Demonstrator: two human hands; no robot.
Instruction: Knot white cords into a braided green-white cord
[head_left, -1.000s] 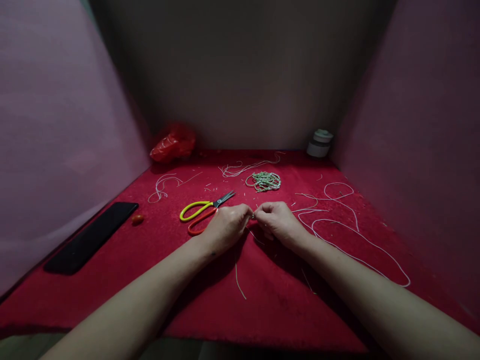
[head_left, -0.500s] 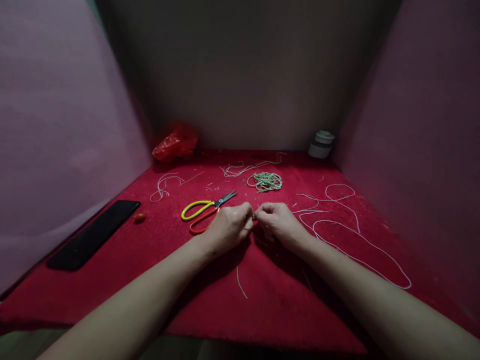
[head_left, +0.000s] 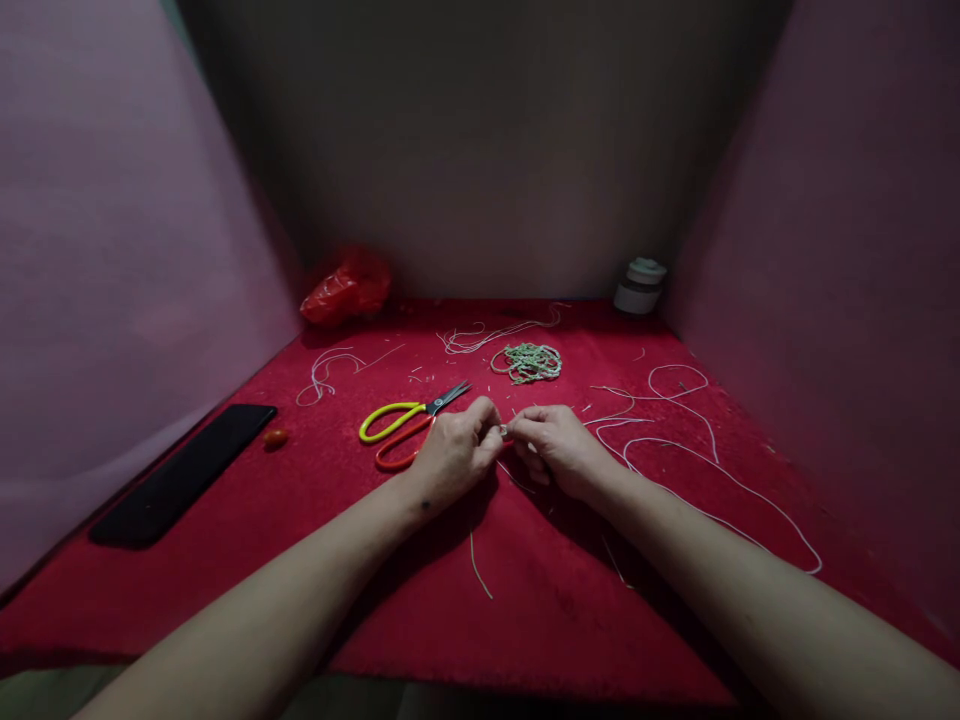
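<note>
My left hand and my right hand meet at the middle of the red cloth, fingers pinched together. Between the fingertips shows a small pale bit of thin cord; its exact form is too small to make out. Thin strands trail below the hands, one from under my left hand. Left of my left hand lie scissors with one yellow and one red handle, blades slightly apart. Just beyond the fingers sits a heap of green-and-white braided cords.
Loose pale cord loops at the right, with more thin strands at the back. A black phone-like slab and a small orange-red bead-like object lie left. A red plastic bag and a lidded jar stand near the back wall.
My left hand has turned slightly, its knuckles raised, and its fingers have drawn a little away from the right. More of the pale cord shows between the fingertips.
</note>
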